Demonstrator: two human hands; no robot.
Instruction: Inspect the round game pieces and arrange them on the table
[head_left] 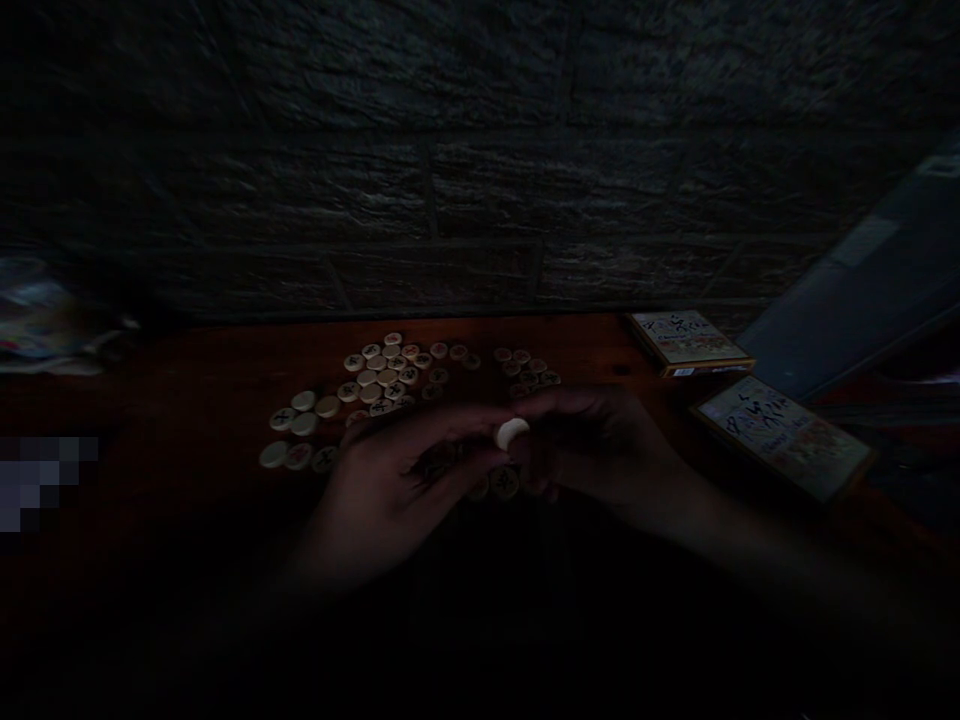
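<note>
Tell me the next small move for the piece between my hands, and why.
Probably turn the xiangqi piece face up: it shows a blank pale side, pinched where left hand and right hand meet, while many loose pieces beyond show marks.

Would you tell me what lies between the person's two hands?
One pale round piece, where the left hand and right hand meet, in the head view.

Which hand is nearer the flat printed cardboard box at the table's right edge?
Right. The right hand sits just left of the printed box; the left hand is farther left, beyond it.
</note>
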